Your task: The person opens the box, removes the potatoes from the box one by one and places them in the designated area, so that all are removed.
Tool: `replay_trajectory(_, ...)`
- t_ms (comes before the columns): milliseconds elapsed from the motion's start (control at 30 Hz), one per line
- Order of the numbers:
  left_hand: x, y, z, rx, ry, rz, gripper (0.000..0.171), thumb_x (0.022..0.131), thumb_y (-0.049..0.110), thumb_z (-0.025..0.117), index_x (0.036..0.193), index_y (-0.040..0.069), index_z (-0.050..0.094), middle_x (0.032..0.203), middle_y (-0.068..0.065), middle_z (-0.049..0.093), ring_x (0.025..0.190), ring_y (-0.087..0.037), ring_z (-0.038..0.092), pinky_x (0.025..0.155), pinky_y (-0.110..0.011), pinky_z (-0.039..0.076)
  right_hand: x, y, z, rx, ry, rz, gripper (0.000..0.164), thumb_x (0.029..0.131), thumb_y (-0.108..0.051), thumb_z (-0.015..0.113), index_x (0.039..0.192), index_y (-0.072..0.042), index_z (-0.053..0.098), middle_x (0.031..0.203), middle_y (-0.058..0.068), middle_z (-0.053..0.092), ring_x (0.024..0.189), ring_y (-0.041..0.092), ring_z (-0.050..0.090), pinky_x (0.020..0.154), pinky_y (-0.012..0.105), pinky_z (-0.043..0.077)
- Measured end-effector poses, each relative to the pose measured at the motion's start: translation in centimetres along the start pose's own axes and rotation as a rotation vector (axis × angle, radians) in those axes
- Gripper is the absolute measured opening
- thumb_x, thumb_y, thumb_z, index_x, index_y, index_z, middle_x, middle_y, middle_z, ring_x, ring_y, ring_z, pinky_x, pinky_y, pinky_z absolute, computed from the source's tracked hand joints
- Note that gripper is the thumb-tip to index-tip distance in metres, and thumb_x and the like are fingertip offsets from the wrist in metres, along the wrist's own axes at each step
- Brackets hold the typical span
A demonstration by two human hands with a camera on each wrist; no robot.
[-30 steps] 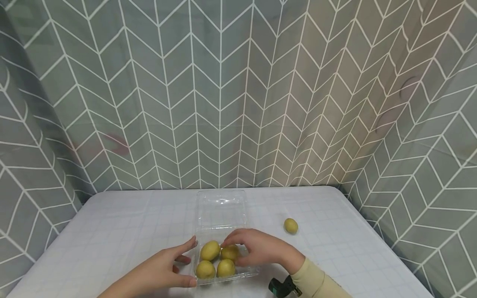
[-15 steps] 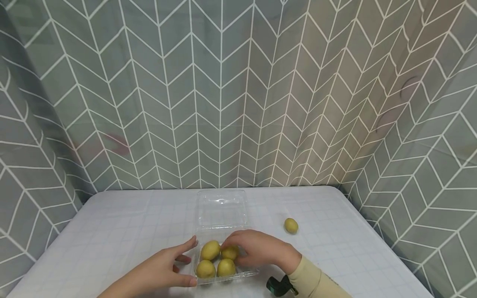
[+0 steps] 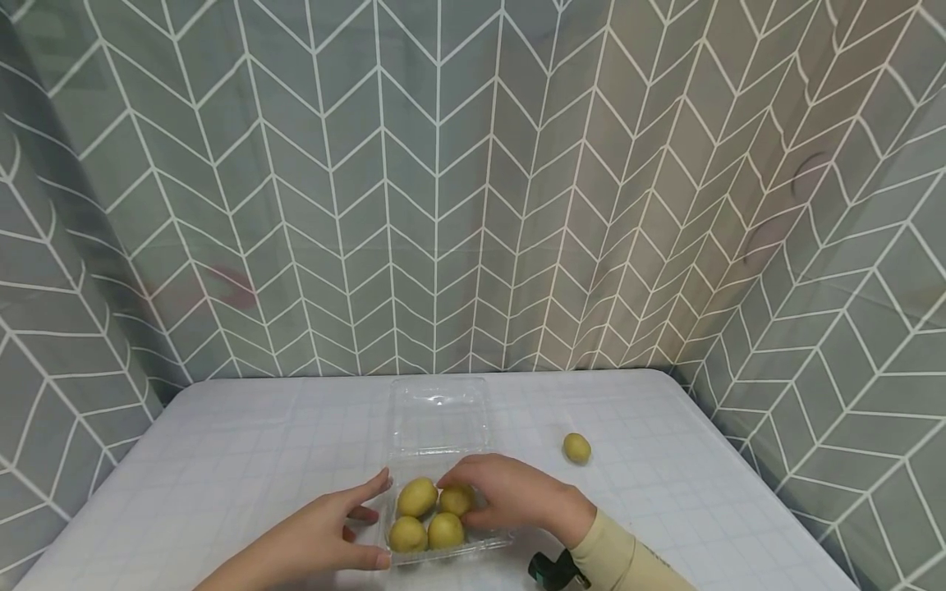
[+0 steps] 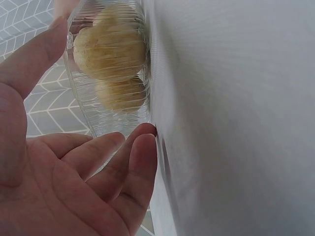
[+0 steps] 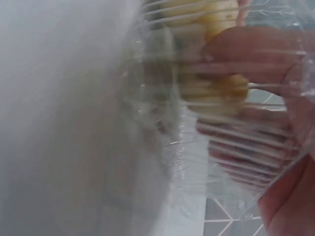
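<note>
Clear plastic clamshell container (image 3: 480, 544) near the front edge of a white-covered tabletop (image 3: 259, 443), its lid (image 3: 439, 410) lying back on the far side, which left the base uncovered from above. Four yellow fruits, lemon-like in colour, exact kind uncertain, sat inside two by two: far-left fruit (image 3: 417, 497), near-left fruit (image 3: 408, 535), near-right fruit (image 3: 447, 531), far-right fruit (image 3: 456, 498). The low walls probably kept such rounded things from rolling off.

Left hand (image 3: 332, 525) spread at the container's left side, thumb by the near corner, forefinger by the wall farther back, gripping no fruit. Likely a brace: plastic that thin would slide under a sideways push. In the left wrist view the lower fingers came down close to the cloth, where a steadying hand would have its best purchase.

Right hand (image 3: 517, 497) in over the right wall, thumb and fingers curled round the far-right fruit; the right wrist view, seen through ribbed plastic, showed fruit between them. How firmly they pinched, could not tell. Reaching in from above and the right seemed to suit the open top.

Loose fruit (image 3: 576, 448) on the cloth, right of the lid and well apart from both hands, with no wall about it, at rest on the flat surface alone
</note>
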State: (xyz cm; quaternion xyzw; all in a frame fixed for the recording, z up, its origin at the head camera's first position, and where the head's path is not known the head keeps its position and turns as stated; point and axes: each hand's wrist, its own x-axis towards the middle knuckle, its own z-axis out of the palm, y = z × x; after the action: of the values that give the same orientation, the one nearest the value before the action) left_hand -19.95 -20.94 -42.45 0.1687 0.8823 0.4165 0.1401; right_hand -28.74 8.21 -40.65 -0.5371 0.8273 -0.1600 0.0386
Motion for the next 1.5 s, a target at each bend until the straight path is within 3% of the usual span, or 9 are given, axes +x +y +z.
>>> replay_trajectory(200, 0.0, 0.0, 0.0, -0.02, -0.011, -0.018, 0.098, 0.081, 0.045, 0.08, 0.155, 0.006, 0.03, 0.152, -0.013, 0.042, 0.105, -0.023, 0.064, 0.08, -0.041, 0.055, -0.2, 0.1, 0.1, 0.045, 0.062, 0.033, 0.044, 0.082, -0.018, 0.079, 0.124, -0.016, 0.066, 0.118, -0.012, 0.059, 0.103, -0.001, 0.055, 0.088, 0.019, 0.046)
replay_trajectory(467, -0.1, -0.1, 0.0, -0.023, -0.011, -0.024, 0.097, 0.081, 0.045, 0.08, 0.156, 0.008, 0.029, 0.152, -0.011, 0.042, 0.105, -0.022, 0.063, 0.08, -0.042, 0.055, -0.6, 0.5, 0.1, 0.199, 0.124, 0.053, 0.044, 0.081, -0.014, 0.08, 0.123, -0.017, 0.067, 0.116, -0.012, 0.053, 0.1, -0.001, 0.054, 0.086, 0.02, 0.048)
replay_trajectory(800, 0.0, -0.3, 0.1, -0.026, -0.008, -0.034, 0.098, 0.081, 0.046, 0.08, 0.156, 0.008, 0.03, 0.152, -0.011, 0.042, 0.106, -0.022, 0.063, 0.08, -0.042, 0.054, -1.0, 1.3, -0.1, 0.359, 0.21, 0.037, 0.047, 0.082, -0.013, 0.081, 0.126, -0.019, 0.065, 0.122, -0.011, 0.059, 0.104, 0.004, 0.058, 0.086, 0.026, 0.051)
replay_trajectory(1133, -0.2, -0.2, 0.1, -0.015, -0.003, -0.037, 0.099, 0.08, 0.046, 0.081, 0.156, 0.008, 0.03, 0.151, -0.012, 0.044, 0.103, -0.021, 0.063, 0.08, -0.043, 0.053, -1.8, 1.9, -0.7, 0.389, 0.314, 0.093, 0.051, 0.081, -0.024, 0.085, 0.126, -0.017, 0.063, 0.122, -0.009, 0.061, 0.102, 0.008, 0.06, 0.087, 0.031, 0.052)
replay_trajectory(1500, -0.4, -0.2, 0.0, -0.001, 0.003, 0.008, 0.098, 0.082, 0.047, 0.079, 0.156, 0.007, 0.029, 0.152, -0.011, 0.041, 0.106, -0.021, 0.063, 0.079, -0.036, 0.053, -3.3, 3.5, -0.8, 0.431, 0.409, 0.139, 0.051, 0.083, -0.016, 0.082, 0.13, -0.01, 0.063, 0.126, 0.005, 0.061, 0.103, 0.018, 0.062, 0.085, 0.034, 0.054)
